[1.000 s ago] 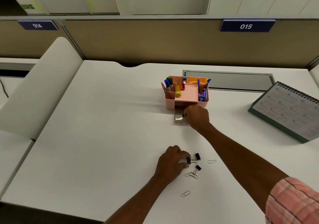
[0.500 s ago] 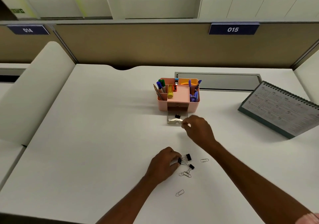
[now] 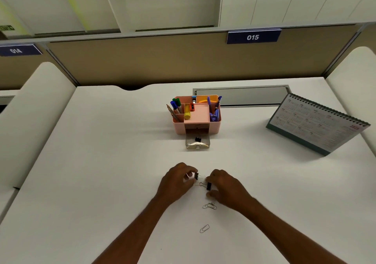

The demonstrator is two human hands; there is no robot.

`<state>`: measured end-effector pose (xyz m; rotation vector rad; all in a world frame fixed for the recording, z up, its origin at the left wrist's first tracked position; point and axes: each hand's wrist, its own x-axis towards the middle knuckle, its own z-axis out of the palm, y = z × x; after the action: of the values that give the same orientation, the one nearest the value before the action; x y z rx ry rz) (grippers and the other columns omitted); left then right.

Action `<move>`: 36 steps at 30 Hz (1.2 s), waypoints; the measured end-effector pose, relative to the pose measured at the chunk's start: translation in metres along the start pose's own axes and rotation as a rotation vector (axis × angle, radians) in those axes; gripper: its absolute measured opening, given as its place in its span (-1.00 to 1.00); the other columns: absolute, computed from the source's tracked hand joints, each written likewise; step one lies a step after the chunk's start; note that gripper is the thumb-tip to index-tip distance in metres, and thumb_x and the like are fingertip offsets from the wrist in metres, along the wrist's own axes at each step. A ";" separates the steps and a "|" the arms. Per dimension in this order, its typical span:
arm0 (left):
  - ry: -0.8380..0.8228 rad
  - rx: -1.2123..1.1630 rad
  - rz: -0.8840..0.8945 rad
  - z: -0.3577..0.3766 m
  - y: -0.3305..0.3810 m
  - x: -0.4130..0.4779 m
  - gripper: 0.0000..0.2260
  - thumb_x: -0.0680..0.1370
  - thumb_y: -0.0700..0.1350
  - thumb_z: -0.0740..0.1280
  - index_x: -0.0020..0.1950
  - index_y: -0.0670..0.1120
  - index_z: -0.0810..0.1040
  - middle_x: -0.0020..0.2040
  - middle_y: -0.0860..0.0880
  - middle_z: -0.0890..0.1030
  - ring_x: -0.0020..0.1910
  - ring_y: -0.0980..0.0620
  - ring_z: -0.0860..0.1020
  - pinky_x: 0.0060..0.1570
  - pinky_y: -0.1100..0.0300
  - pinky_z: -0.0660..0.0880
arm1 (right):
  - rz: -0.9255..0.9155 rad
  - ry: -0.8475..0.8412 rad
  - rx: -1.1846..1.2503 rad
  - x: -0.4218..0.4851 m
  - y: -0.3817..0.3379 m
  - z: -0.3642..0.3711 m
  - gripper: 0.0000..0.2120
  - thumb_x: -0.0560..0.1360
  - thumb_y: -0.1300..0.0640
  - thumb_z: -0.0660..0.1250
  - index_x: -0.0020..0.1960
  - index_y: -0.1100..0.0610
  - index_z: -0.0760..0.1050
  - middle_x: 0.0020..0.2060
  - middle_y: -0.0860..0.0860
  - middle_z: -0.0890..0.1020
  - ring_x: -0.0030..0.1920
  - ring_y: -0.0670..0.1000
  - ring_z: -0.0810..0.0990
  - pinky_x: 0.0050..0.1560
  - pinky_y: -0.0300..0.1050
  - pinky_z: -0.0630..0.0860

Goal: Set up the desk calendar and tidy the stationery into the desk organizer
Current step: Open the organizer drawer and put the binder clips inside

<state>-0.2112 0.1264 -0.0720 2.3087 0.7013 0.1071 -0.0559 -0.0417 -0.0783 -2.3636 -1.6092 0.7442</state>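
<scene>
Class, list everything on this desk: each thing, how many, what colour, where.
desk: one, white, under everything
organizer: one, pink, centre back
drawer: one, clear, pulled out in front
pens: several, mixed colours, in organizer
calendar: one, teal-edged, standing right
drawer clip: one, black, inside drawer
left clip: one, black, front centre
right clip: one, black, beside it
paper clips: several, silver, nearest the person
left hand: pinching left clip
right hand: pinching right clip

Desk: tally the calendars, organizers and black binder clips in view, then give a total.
Calendar: 1
Organizer: 1
Black binder clips: 3 (drawer clip, left-hand clip, right-hand clip)
Total: 5
</scene>
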 end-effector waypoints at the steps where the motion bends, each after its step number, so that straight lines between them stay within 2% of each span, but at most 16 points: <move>1: 0.015 -0.011 0.008 -0.004 0.002 0.005 -0.75 0.51 0.01 0.50 0.19 0.15 0.65 -0.02 0.19 0.58 -0.07 0.21 0.59 -0.08 0.21 0.59 | -0.004 0.010 -0.014 0.000 -0.003 0.001 -0.66 0.51 -0.07 0.39 0.25 -0.01 0.53 0.16 -0.07 0.51 0.23 0.00 0.44 0.01 -0.04 0.52; 6: 0.142 -0.033 0.001 -0.026 0.017 0.034 -0.73 0.50 0.00 0.54 0.18 0.09 0.68 0.03 0.13 0.52 0.00 0.17 0.54 -0.05 0.19 0.58 | -0.015 0.086 -0.024 -0.003 -0.005 0.009 -0.82 0.57 0.07 0.30 0.15 0.04 0.58 0.09 -0.06 0.54 0.18 0.02 0.46 -0.03 -0.01 0.54; 11: 0.294 0.036 -0.159 -0.030 0.033 0.077 -0.72 0.50 0.01 0.55 0.19 0.05 0.69 0.26 0.01 0.53 0.26 0.05 0.50 0.07 0.24 0.50 | -0.034 0.129 -0.009 -0.007 -0.003 0.017 -0.84 0.59 0.13 0.27 0.13 0.07 0.57 0.07 -0.05 0.54 0.15 0.05 0.49 -0.05 0.06 0.56; 14: 0.293 0.017 -0.289 -0.024 0.040 0.098 -0.74 0.48 0.00 0.56 0.15 0.01 0.70 0.38 -0.04 0.50 0.37 -0.02 0.46 0.17 0.11 0.53 | -0.034 0.154 -0.010 -0.008 -0.002 0.018 -0.85 0.60 0.11 0.25 0.11 0.06 0.55 0.05 -0.06 0.53 0.13 0.03 0.48 -0.08 0.04 0.56; 16: 0.282 0.010 -0.345 -0.019 0.042 0.109 -0.75 0.47 -0.02 0.57 0.12 -0.01 0.71 0.35 -0.06 0.53 0.33 -0.03 0.49 0.16 0.07 0.55 | -0.030 0.164 -0.002 -0.009 -0.001 0.018 -0.85 0.59 0.12 0.26 0.12 0.06 0.55 0.06 -0.06 0.54 0.13 0.03 0.48 -0.07 0.03 0.56; 21: 0.146 -0.124 -0.509 -0.013 0.042 0.133 -0.77 0.47 -0.11 0.57 0.11 -0.09 0.73 0.12 -0.08 0.67 0.10 -0.06 0.63 0.12 -0.03 0.65 | -0.023 0.171 0.005 -0.010 0.000 0.018 -0.85 0.60 0.12 0.25 0.11 0.08 0.54 0.06 -0.05 0.53 0.14 0.03 0.47 -0.08 0.07 0.57; 24: 0.081 -0.097 -0.563 -0.014 0.044 0.144 -0.80 0.50 -0.07 0.53 0.08 -0.12 0.71 0.04 -0.09 0.68 0.08 -0.07 0.63 0.17 0.00 0.63 | -0.020 0.187 0.007 -0.011 0.001 0.020 -0.85 0.60 0.12 0.24 0.12 0.08 0.54 0.06 -0.05 0.53 0.13 0.04 0.48 -0.10 0.07 0.57; 28: 0.020 -0.077 -0.642 -0.016 0.044 0.153 -0.73 0.51 -0.04 0.53 0.14 -0.13 0.67 0.04 -0.08 0.66 0.08 -0.05 0.60 0.20 0.06 0.61 | -0.022 0.198 0.012 -0.012 0.000 0.022 -0.83 0.60 0.13 0.23 0.14 0.07 0.55 0.07 -0.04 0.54 0.12 0.04 0.48 -0.12 0.05 0.57; 36: -0.057 -0.024 -0.616 -0.018 0.039 0.155 -0.76 0.51 -0.02 0.50 0.07 -0.14 0.66 -0.02 -0.10 0.66 0.06 -0.07 0.60 0.20 0.02 0.61 | -0.030 0.184 -0.004 -0.011 0.000 0.021 -0.81 0.61 0.13 0.23 0.17 0.08 0.55 0.09 -0.04 0.53 0.13 0.04 0.48 -0.12 0.05 0.57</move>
<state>-0.0670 0.1935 -0.0520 1.9652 1.3321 -0.2310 -0.0694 -0.0543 -0.0928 -2.3281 -1.5666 0.5012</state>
